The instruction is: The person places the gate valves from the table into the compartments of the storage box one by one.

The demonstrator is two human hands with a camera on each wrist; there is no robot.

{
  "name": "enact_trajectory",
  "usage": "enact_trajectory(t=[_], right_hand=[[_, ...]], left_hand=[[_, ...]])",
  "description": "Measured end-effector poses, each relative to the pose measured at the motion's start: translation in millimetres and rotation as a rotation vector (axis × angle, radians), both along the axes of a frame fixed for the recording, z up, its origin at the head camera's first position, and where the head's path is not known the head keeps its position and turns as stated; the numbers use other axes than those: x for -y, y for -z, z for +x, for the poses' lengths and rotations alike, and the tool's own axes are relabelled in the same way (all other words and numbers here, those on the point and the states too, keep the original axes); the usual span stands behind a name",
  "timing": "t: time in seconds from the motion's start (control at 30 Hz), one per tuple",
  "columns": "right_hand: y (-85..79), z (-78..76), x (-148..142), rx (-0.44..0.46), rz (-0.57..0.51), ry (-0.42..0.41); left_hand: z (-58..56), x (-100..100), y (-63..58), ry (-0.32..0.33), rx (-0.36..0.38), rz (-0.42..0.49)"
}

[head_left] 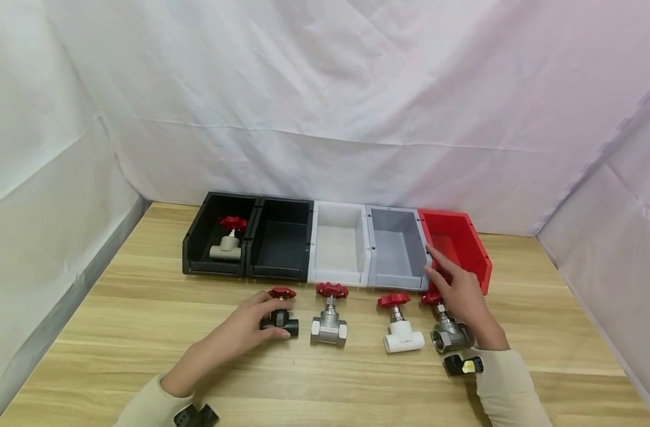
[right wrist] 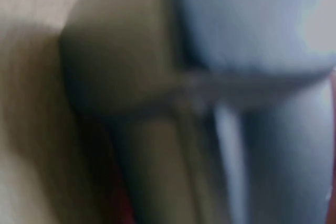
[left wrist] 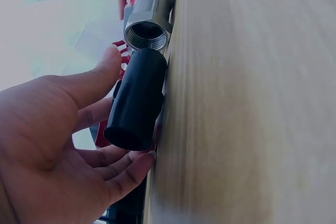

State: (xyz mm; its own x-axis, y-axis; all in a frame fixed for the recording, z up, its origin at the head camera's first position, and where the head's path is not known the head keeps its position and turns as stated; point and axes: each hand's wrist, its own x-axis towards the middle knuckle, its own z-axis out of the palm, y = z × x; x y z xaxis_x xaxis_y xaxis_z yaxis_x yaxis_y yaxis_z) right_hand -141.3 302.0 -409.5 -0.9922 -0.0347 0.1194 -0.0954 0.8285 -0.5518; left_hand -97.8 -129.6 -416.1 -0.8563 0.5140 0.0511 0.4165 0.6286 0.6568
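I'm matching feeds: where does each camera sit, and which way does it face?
Head: worn on the head, facing forward and down at bins and valves; left hand, right hand and sleeves show.
Left wrist: on that wrist, facing the black valve, a steel valve beyond; left hand and right-hand fingers show.
Right wrist: on that wrist, facing a blurred grey object; no hand discernible.
Head and left wrist share the black valve.

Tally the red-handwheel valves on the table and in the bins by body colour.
Silver metal valves: 2
Black valve: 1
White valve: 1
Beige valve: 1
Total: 5
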Motion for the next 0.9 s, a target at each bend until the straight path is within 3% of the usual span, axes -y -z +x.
enact_trajectory(t=[0.27,0.6,0.9], right_hand=[[2.4,0.4,-1,-0.003,-0.004,0.008],[3.3,-1.9,0,-0.017,-0.011,-0.003],[2.2,-0.2,-1,-0.024,-0.011,-0.006]], left_hand=[[2.3,-6,4.4,-0.047,0.030,0.015],[4.7,-9,12.1,-0.083,0.008,0.045],[5.7,-12,15.1,-0.085,0.020,0.083]])
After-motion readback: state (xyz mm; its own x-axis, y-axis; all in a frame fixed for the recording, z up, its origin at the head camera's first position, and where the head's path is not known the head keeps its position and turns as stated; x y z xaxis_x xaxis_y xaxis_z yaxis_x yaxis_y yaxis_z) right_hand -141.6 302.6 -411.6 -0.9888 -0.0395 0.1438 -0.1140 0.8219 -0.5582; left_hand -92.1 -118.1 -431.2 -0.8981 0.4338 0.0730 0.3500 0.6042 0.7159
